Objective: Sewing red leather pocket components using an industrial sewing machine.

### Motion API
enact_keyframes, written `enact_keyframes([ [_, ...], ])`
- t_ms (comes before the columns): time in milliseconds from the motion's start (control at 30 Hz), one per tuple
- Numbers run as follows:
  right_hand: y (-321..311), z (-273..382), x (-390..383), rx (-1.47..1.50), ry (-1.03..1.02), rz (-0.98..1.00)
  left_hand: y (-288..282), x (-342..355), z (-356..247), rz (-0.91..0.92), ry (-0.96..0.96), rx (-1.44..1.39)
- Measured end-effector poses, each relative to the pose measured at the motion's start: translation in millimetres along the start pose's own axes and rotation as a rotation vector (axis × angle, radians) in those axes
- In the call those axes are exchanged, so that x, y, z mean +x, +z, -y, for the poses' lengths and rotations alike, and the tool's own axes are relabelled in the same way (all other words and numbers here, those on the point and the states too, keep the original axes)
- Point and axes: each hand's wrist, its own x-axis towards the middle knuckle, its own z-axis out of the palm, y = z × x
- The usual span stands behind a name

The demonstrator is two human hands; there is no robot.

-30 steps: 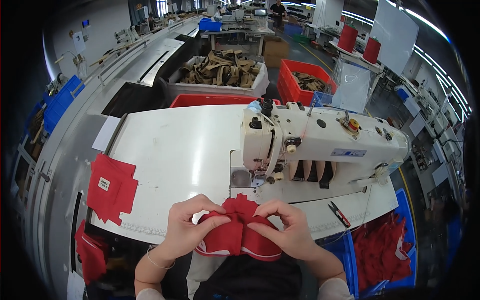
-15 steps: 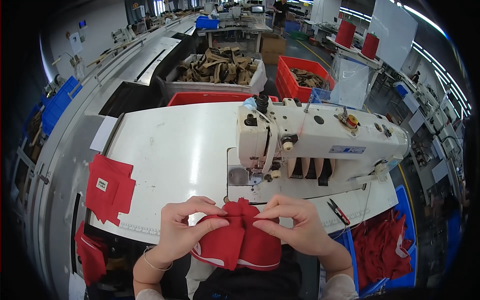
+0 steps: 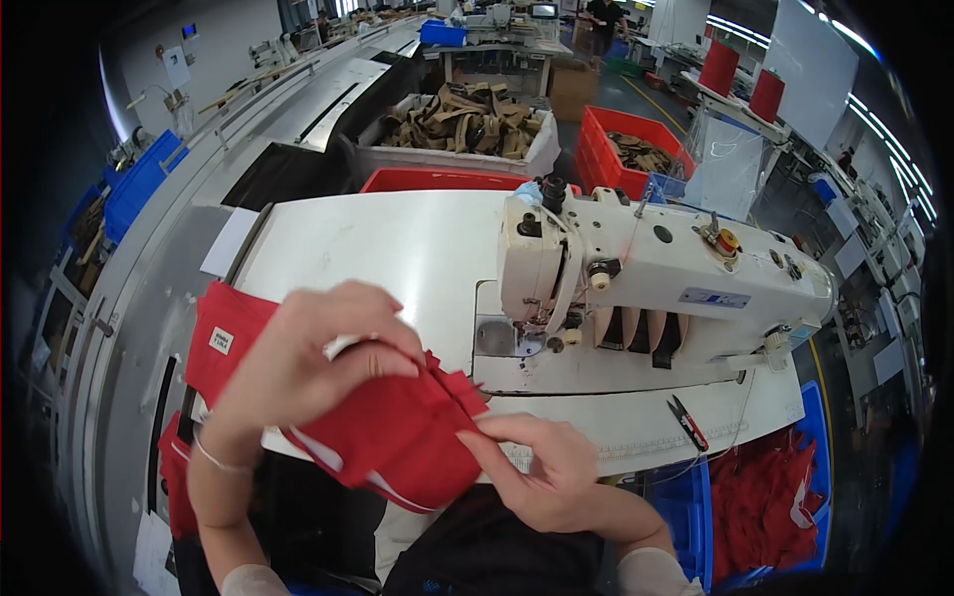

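A red fabric piece [image 3: 407, 442] with white trim along its lower edge is stretched between my hands, in front of the sewing machine [image 3: 646, 263]. My left hand [image 3: 308, 348], somewhat blurred, is closed with thumb and fingers at the upper left of the piece's folded edge. At the right end of that edge, my right hand [image 3: 542, 467] pinches the cloth between thumb and forefinger. The fabric hangs at a slant over the table's front edge, above my lap. Behind my left hand lies a stack of red fabric pieces [image 3: 214, 363] with a small white label, partly covered.
Red-handled thread snips [image 3: 688, 425] lie on the white table [image 3: 348, 233] at the right. Below them stands a blue bin [image 3: 817, 447] with red fabric [image 3: 760, 507]. Beyond the table are a white bin of brown strips [image 3: 467, 124] and a red crate [image 3: 601, 149].
The red fabric has tilted, its left end rising and its right end dropping. My left hand has moved up and left, my right hand down. The whole view has shifted slightly.
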Motion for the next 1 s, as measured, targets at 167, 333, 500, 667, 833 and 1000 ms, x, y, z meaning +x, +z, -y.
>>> enact_keyframes([
  [167,47,-37,-10,-0.151,-0.111,-0.070,14,43,46,0.519,0.001,0.524],
  [333,-3,-87,-54,-0.607,-0.345,0.430,99,35,118,0.614,-0.182,0.117],
  [500,-43,-113,-36,-0.923,-0.782,0.762,141,37,151,0.388,-0.225,-0.053],
  [667,-48,-125,-38,-0.865,-0.580,0.736,136,53,140,0.386,-0.466,-0.128],
  [833,-50,-124,-29,-0.966,-0.758,0.768,127,44,150,0.385,-0.251,0.005],
  [1000,-52,-126,-30,-0.878,-0.613,0.730,130,45,144,0.307,-0.146,0.103],
])
